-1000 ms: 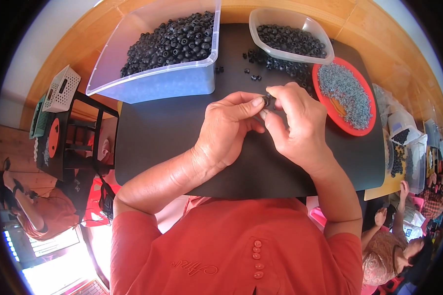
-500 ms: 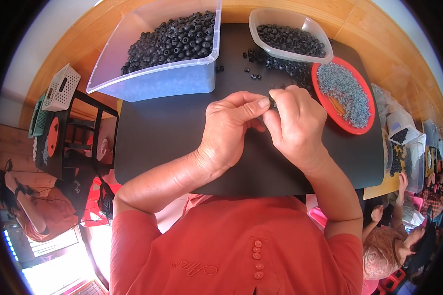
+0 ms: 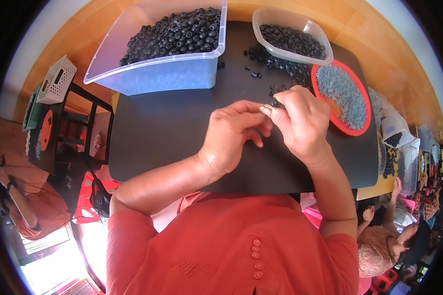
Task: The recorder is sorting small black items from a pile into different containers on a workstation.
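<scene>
Over the black table (image 3: 162, 123) my two hands meet fingertip to fingertip. My right hand (image 3: 305, 123) is closed, with a small black round part (image 3: 276, 103) between its thumb and index finger. Touching it from the left, my left hand (image 3: 226, 135) pinches thumb and index finger together; whatever it grips is too small to make out. Loose black parts (image 3: 290, 66) lie just beyond my right hand. Beside that hand sits a red oval plate (image 3: 357, 129) of tiny grey-blue clear pieces (image 3: 346, 96).
A large clear bin (image 3: 157, 78) heaped with black parts stands at the far left. A smaller clear tub (image 3: 300, 58) of similar parts is at the back right. White and green baskets (image 3: 57, 81) are off left. Other people (image 3: 383, 241) sit at the right and left.
My left fingertips have shifted slightly down, and its lower fingers have loosened. The black part now shows more plainly in my right hand. The whole view has shifted a little.
</scene>
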The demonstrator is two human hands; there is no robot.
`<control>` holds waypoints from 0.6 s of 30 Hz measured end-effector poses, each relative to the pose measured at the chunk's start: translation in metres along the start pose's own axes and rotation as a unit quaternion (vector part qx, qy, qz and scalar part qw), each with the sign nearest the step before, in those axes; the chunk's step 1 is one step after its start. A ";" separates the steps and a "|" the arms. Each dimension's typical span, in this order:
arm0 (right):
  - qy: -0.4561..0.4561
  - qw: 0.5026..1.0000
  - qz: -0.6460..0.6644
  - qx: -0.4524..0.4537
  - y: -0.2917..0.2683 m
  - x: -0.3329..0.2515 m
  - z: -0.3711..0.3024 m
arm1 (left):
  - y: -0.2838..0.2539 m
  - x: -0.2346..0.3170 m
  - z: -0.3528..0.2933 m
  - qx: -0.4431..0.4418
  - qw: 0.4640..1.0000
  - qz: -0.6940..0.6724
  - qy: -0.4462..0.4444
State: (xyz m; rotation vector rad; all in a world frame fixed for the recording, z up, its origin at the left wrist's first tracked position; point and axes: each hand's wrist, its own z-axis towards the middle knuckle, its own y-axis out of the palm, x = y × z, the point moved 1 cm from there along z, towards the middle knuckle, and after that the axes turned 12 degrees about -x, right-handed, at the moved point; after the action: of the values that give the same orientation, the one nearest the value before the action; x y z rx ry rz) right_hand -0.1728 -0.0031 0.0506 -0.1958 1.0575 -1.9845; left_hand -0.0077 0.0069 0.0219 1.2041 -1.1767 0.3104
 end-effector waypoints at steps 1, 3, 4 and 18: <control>0.020 1.000 0.006 -0.004 0.002 0.002 0.001 | 0.000 -0.004 0.001 -0.002 1.000 0.020 -0.001; 0.091 0.990 0.109 0.017 0.005 0.009 0.006 | 0.005 -0.012 -0.002 -0.006 0.998 0.060 -0.024; 0.168 0.962 0.212 0.041 0.008 0.013 0.009 | 0.007 -0.014 -0.003 -0.029 0.994 0.094 -0.039; -0.042 0.923 0.293 0.247 -0.091 -0.013 0.104 | 0.006 -0.023 -0.005 -0.114 0.972 0.189 -0.077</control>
State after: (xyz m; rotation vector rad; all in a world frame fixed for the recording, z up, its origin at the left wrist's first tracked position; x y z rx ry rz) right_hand -0.1695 -0.0317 0.1863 0.2794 0.4504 -1.6010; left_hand -0.0190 0.0224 0.0065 0.8106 -1.5362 0.3586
